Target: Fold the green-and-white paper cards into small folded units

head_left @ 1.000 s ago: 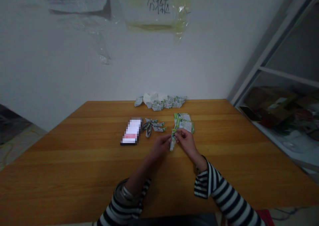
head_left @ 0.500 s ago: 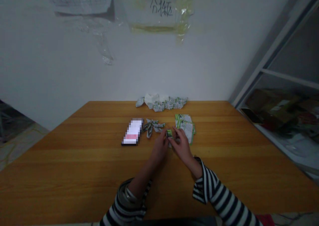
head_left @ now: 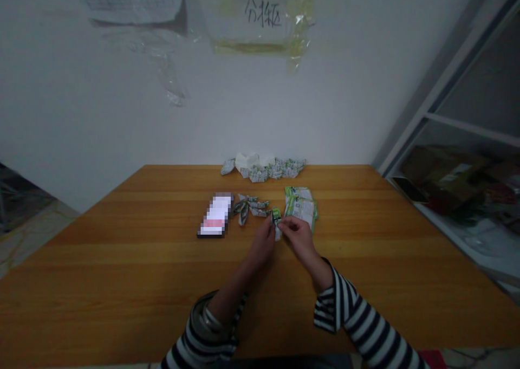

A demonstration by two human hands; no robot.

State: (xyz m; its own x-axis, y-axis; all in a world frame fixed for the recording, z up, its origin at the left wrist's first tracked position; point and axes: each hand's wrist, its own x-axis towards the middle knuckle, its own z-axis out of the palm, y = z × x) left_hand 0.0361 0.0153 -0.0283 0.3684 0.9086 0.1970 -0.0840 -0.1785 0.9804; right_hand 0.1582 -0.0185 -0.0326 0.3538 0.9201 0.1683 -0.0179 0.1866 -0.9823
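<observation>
Between my two hands a small folded piece of printed paper (head_left: 277, 214), green and white, is held up off the wooden table (head_left: 162, 282). My left hand (head_left: 262, 241) is closed on its left side. My right hand (head_left: 298, 236) pinches its right edge with thumb and forefinger. Just beyond my left hand lie several narrow folded paper pieces (head_left: 248, 206), fanned out like petals. Behind my right hand is a loose stack of flat green-and-white printed sheets (head_left: 301, 205), partly covered by the hand.
A phone (head_left: 217, 215) with a lit, blurred screen lies left of the folded pieces. Along the wall at the table's back edge sits a row of folded paper shapes (head_left: 268, 169). At the right, a glass-panelled frame (head_left: 467, 125) stands before cardboard boxes (head_left: 442, 171).
My right hand has shifted slightly down and toward me along the folded paper, uncovering more of it. My left hand stays nearly in place.
</observation>
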